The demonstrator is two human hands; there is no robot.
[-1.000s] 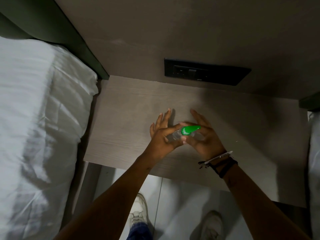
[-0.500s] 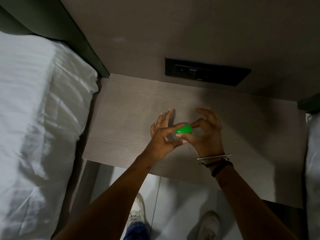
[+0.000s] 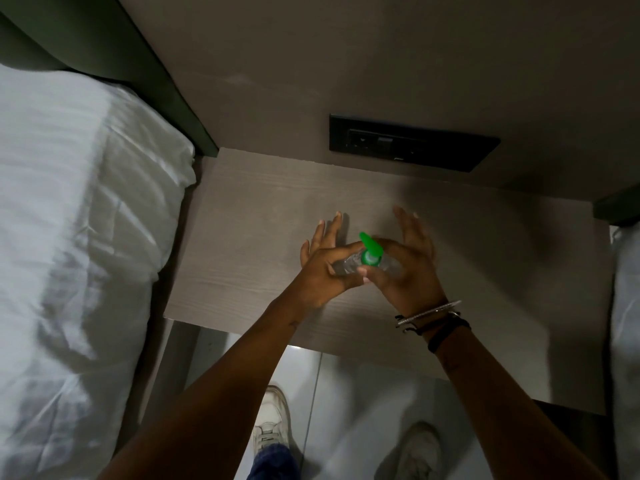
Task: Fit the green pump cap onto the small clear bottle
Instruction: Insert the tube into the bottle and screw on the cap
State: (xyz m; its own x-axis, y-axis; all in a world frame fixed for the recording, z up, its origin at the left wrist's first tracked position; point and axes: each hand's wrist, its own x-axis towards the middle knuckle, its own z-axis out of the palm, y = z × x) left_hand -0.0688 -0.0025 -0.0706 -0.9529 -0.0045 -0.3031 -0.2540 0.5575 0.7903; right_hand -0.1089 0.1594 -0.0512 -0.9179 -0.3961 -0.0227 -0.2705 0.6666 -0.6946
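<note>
**Green cap seated on the bottle, both hands at work**

Above the pale wood-grain desk (image 3: 242,216), the left hand (image 3: 320,271) is closed around the body of the small clear plastic bottle (image 3: 346,264), thumb and forefinger pinching it while the other fingers fan out straight. That pinch probably steadies the bottle so it cannot spin. The bright green plastic pump cap (image 3: 370,251) sits at the bottle's neck, its nozzle pointing away from the person and slightly left. The right hand (image 3: 405,268) has its thumb and forefinger closed on the cap's collar, the remaining fingers raised and spread, a hold that suits twisting. Bottle and cap are lifted off the desk, between the two hands. Whether the threads are fully home cannot be told; judging by how flush the cap sits, the fitting looks nearly finished.
</note>
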